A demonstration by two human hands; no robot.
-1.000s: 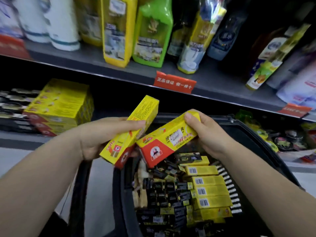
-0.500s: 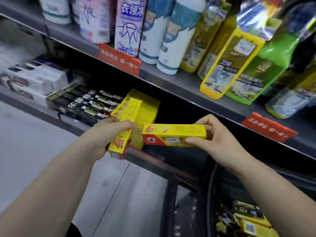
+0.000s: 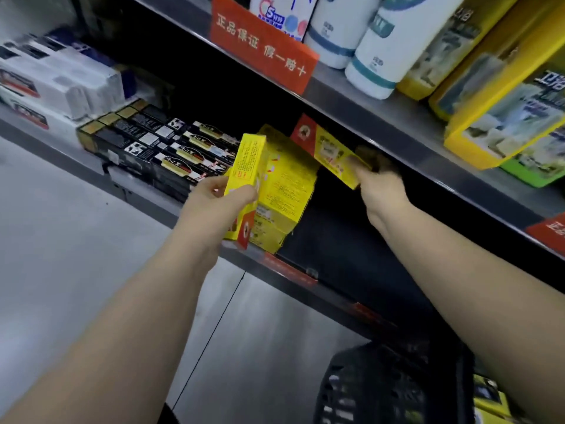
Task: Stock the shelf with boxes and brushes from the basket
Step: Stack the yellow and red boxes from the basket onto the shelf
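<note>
Your left box [image 3: 247, 162] and right box [image 3: 328, 150] were smooth printed cardboard, slightly glossy. The shelf [image 3: 382, 117] was dull grey metal, the basket [image 3: 367, 390] black latticed plastic, the floor [image 3: 76, 255] smooth and shiny, the white bottles [image 3: 385, 47] glossy plastic.

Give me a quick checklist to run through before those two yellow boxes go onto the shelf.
1. Left hand grips the left yellow box: ok.
2. Right hand grips the right yellow box: ok.
3. Right yellow box free of the upper shelf: cannot tell, it sits close beneath the edge.
4. Room beside the yellow stack on the lower shelf: cannot tell, too dark there.
5. Basket nearby with more stock: ok.
</note>
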